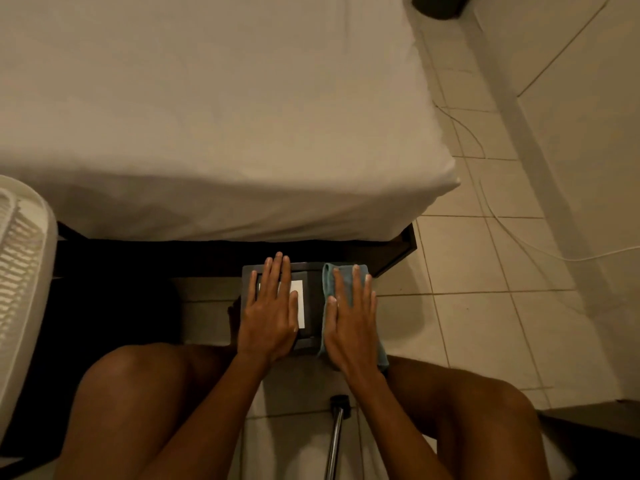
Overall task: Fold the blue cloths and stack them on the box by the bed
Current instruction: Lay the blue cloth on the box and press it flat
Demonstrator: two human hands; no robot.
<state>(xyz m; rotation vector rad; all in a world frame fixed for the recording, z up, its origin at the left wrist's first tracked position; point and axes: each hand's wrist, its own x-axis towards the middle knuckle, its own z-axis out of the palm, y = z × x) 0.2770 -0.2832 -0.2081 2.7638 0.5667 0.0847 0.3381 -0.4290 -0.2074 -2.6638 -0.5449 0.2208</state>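
Both hands lie flat: left [269,313] on box [313,299], right [351,318] on blue cloth [341,271].

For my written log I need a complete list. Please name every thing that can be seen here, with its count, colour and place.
bed: one, white sheet, upper left, on a dark frame
box: one, dark grey with white label, on the floor before the bed
blue cloth: one, folded, on the box's right side
floor: pale tiles, right and bottom
cable: one, white, on the tiles at right
slatted object: one, white, left edge
metal tube: one, silver, bottom centre
dark object: one, top edge, cut off
legs: two, bare, bottom
left hand: flat on the box's label
right hand: flat on the cloth
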